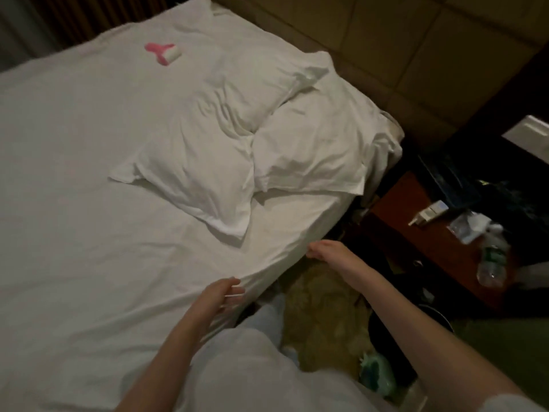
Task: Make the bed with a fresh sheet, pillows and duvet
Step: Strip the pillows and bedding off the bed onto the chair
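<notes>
Sheet: a white sheet (98, 209) covers the bed in front of you, lying mostly smooth with shallow creases; its near edge drops over the side of the mattress, running from about 6 o'clock up toward 3 o'clock.
Pillows: two white pillows lie at about 1 o'clock, toward the padded headboard (401, 55). The nearer pillow (193, 147) sits crooked, one corner pointing back at you; the farther pillow (309, 147) lies just beside it on the right, and their edges overlap.
Duvet: you cannot pick one out for certain; a crumpled yellowish cloth (323, 310) lies on the floor at 5 o'clock, beside the bed.
Left hand: your left hand (218, 295) is at the sheet's edge near 6 o'clock, fingers loosely extended and gripping nothing; the fingertips are blurred, so contact with the sheet is unclear.
Right hand: your right hand (323, 251) reaches to the mattress edge at about 4 o'clock. The fingers curl at the sheet's hem, but you cannot tell whether they pinch it.
Lint roller: a pink-handled lint roller (163, 53) lies on the sheet at 11 o'clock, well apart from the pillows.
Desk: the dark wooden bedside desk (416, 230) stands at 3 o'clock, carrying a plastic water bottle (493, 257) and some small papers.
</notes>
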A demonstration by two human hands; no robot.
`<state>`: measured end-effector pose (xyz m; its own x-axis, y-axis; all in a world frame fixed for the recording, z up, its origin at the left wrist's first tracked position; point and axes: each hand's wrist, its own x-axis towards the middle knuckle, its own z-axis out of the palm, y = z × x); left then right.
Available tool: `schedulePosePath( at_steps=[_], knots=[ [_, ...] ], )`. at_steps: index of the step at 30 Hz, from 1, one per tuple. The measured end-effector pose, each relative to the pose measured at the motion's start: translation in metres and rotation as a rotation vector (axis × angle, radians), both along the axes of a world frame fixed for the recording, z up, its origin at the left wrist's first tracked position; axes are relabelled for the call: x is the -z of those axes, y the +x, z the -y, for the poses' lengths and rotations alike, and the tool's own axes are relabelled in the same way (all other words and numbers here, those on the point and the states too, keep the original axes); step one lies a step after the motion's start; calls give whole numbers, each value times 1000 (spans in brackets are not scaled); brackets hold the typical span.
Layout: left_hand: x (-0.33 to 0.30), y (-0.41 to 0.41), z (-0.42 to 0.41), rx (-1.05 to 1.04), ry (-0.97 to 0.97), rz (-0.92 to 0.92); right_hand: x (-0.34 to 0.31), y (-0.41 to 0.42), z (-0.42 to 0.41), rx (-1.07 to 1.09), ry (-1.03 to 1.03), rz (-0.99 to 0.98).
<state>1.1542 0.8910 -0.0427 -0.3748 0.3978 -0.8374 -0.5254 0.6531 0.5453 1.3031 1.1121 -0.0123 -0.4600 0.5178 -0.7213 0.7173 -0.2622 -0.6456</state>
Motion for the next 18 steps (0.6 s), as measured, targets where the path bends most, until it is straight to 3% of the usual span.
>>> schedulePosePath(
  at_steps=[10,18],
  knots=[
    [-10,-100,-177,-42,18,-14,-1,-103,-142,-31,-52,-18],
    [-22,-197,-317,-48,77,-163,24,-195,-240,-39,-132,-74]
  ],
)
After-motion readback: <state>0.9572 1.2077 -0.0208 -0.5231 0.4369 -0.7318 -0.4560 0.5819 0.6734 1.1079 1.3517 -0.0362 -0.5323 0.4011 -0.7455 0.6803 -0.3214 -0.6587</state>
